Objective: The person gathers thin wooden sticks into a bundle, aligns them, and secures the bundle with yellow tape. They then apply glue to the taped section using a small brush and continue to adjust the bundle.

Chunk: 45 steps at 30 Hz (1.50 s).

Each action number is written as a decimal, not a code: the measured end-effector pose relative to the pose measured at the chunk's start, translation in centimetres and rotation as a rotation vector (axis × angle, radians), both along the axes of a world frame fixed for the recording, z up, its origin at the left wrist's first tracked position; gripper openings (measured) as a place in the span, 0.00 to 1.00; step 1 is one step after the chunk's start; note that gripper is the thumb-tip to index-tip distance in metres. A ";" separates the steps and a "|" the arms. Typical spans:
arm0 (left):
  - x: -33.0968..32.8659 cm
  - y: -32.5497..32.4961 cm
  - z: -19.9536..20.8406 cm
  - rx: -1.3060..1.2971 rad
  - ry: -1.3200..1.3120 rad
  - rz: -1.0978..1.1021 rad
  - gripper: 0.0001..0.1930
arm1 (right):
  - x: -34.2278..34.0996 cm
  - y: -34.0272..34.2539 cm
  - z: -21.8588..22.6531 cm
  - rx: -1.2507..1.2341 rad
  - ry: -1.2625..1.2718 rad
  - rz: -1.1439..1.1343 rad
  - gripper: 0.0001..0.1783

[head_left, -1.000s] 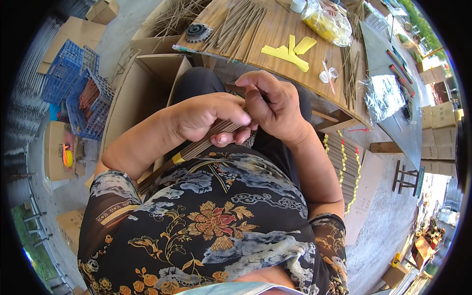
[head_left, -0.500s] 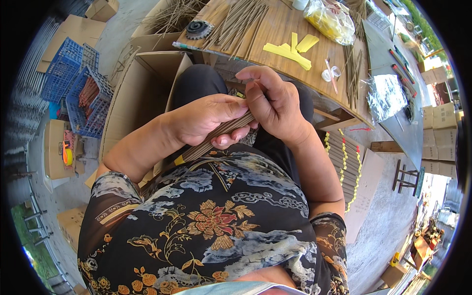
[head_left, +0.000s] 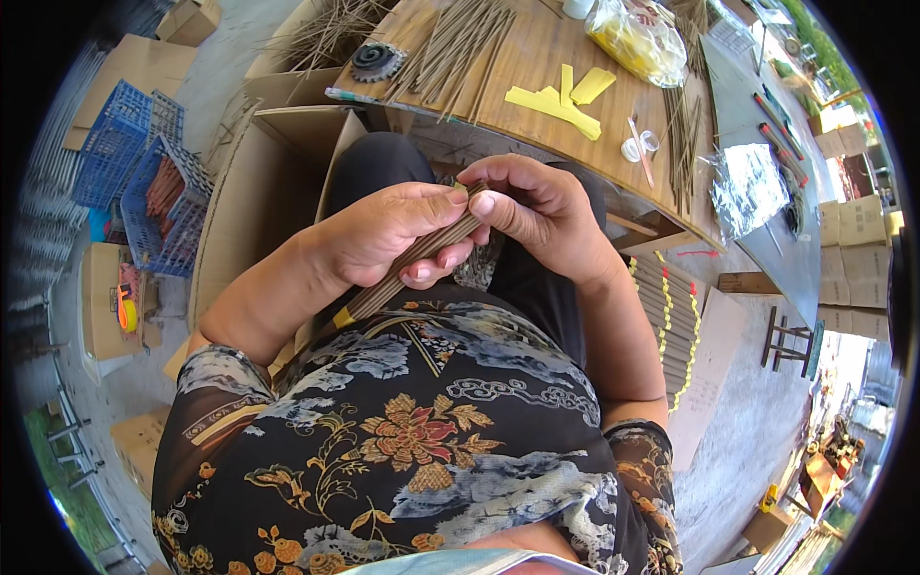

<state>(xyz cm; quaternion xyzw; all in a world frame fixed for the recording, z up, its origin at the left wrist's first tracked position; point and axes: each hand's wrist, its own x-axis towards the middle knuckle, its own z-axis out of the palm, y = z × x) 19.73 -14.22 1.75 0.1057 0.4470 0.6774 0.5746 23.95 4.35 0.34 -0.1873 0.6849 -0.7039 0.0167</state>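
Observation:
A slim bundle of brown incense sticks [head_left: 410, 261] slants across my lap. My left hand [head_left: 388, 230] is closed around it, thumb on top and fingertips beneath. Yellow paper wraps the bundle's lower end [head_left: 347, 314], close to my shirt. At the upper end, my right hand [head_left: 541, 213] pinches the sticks between thumb and curled index finger. A scrap of yellow [head_left: 460, 187] shows between the two thumbs; its full shape is hidden by the fingers.
Before me, a wooden table [head_left: 546, 62] bears loose sticks [head_left: 450, 48], yellow paper strips [head_left: 556, 107], a small white pot [head_left: 632, 149] and a plastic bag [head_left: 637, 43]. An open carton [head_left: 273, 192] stands left; finished bundles [head_left: 666, 326] lie right. Blue crates [head_left: 168, 206] sit far left.
My right hand has come down from just above the bundle's upper end, and its thumb and index finger now press on that end. My left hand keeps its hold.

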 end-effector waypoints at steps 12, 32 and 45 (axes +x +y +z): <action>-1.1 0.6 -0.4 -0.047 0.069 -0.019 0.20 | -2.3 0.7 -0.7 -0.031 -0.005 0.061 0.11; -6.7 0.3 -3.8 -0.056 -0.068 0.069 0.20 | -12.3 5.9 -13.1 1.413 0.366 -0.680 0.27; -6.9 0.3 -3.6 -0.073 -0.085 0.030 0.17 | -11.9 8.1 -13.3 0.966 0.321 -0.516 0.09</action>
